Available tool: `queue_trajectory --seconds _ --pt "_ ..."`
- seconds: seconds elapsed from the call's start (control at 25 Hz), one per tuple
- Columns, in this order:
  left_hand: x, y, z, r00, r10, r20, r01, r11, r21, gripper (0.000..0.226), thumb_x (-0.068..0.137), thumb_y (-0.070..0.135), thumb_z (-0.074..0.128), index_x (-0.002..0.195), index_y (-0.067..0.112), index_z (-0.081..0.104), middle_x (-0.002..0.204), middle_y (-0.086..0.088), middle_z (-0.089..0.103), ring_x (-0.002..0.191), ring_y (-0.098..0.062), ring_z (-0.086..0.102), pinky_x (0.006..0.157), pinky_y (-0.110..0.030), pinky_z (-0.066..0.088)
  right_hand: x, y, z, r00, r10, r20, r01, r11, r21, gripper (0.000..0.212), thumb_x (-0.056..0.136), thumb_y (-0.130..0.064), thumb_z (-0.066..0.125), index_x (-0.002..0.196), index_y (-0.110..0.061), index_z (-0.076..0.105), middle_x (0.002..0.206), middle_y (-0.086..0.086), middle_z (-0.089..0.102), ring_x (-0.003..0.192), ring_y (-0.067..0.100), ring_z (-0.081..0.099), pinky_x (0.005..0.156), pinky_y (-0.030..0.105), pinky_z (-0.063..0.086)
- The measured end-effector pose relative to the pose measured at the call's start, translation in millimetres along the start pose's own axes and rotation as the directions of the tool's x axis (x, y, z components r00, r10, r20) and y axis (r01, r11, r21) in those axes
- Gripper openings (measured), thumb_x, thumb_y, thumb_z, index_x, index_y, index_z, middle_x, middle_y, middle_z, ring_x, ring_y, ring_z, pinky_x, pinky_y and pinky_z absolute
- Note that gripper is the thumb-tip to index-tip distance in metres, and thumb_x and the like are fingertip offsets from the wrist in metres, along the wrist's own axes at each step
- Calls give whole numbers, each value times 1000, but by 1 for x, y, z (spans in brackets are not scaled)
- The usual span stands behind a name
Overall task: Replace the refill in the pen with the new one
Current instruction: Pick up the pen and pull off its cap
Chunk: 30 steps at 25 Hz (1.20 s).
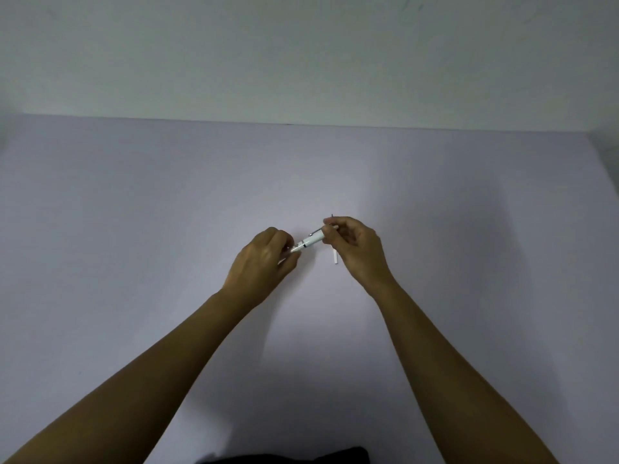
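A white pen [310, 240] with a metal clip is held a little above the pale lilac table [167, 212], slanting from lower left to upper right. My left hand [264, 262] pinches its lower end, where a thin white piece sticks out past my fingers. The pen's upper, clip end is gripped by my right hand [355, 249]. A short white tube, perhaps a refill or a pen part [335, 257], shows just left of my right palm; I cannot tell whether it lies on the table or hangs from that hand.
The table runs back to a plain pale wall [301, 61]. A dark object [301, 457] sits at the near edge between my forearms.
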State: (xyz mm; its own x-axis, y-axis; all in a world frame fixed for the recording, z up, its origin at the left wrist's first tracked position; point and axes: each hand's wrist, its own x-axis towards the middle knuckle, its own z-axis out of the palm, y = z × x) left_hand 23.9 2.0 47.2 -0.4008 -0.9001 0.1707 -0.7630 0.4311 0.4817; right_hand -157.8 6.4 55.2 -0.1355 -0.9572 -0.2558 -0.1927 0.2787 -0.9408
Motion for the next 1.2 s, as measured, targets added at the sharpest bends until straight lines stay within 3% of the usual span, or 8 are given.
queue_trajectory --seconds 0.2,0.4,0.56,0.72,0.84,1.0,1.2 --pt "5 10 -5 988 -111 109 137 955 -265 20 92 25 53 102 9 59 80 4 56 60 -8 49 54 -11 37 -8 -3 -4 1000 -14 -20 17 992 123 9 87 -14 62 91 -20 67 89 -3 72 85 7 70 86 22 55" --pt "4 13 -3 998 -55 43 61 987 -152 31 92 41 44 104 23 67 56 12 43 48 -7 40 46 -19 26 -15 -1 -8 1000 4 -25 0 992 129 12 87 -16 62 98 -17 69 92 -1 72 87 12 71 86 31 55" --pt "1 11 2 988 -145 48 151 975 -162 33 85 49 48 108 35 66 52 11 45 50 -6 44 46 -21 27 -17 6 -10 1000 20 -7 -19 994 110 12 87 -15 63 94 -23 70 88 -6 72 81 2 69 78 29 54" --pt "-9 1 8 966 -217 142 244 947 -208 39 87 39 58 123 23 58 62 8 50 59 -8 47 55 -17 35 -11 29 -23 982 121 -143 -91 975 204 16 87 -17 63 101 -19 70 99 5 71 93 18 69 88 29 53" --pt "-21 -4 9 924 -333 187 373 893 -253 35 89 20 55 123 14 55 70 1 57 57 -7 49 54 -8 37 -6 60 -37 965 182 -189 -197 979 -60 24 86 -18 64 108 -11 68 98 7 71 96 24 68 91 34 52" --pt "-26 1 11 903 -385 189 424 869 -254 5 86 12 52 90 15 55 60 5 50 52 -13 45 48 -20 34 -7 82 -36 953 180 -246 -239 942 -236 23 81 -16 69 99 -2 65 87 8 64 82 18 58 65 16 43" --pt "-25 1 10 918 -355 178 392 882 -261 16 88 15 51 102 12 60 69 5 54 59 -8 48 54 -18 36 1 98 -29 950 82 -301 -206 891 -405 20 83 -17 67 96 -1 67 98 18 69 91 27 62 76 23 39"
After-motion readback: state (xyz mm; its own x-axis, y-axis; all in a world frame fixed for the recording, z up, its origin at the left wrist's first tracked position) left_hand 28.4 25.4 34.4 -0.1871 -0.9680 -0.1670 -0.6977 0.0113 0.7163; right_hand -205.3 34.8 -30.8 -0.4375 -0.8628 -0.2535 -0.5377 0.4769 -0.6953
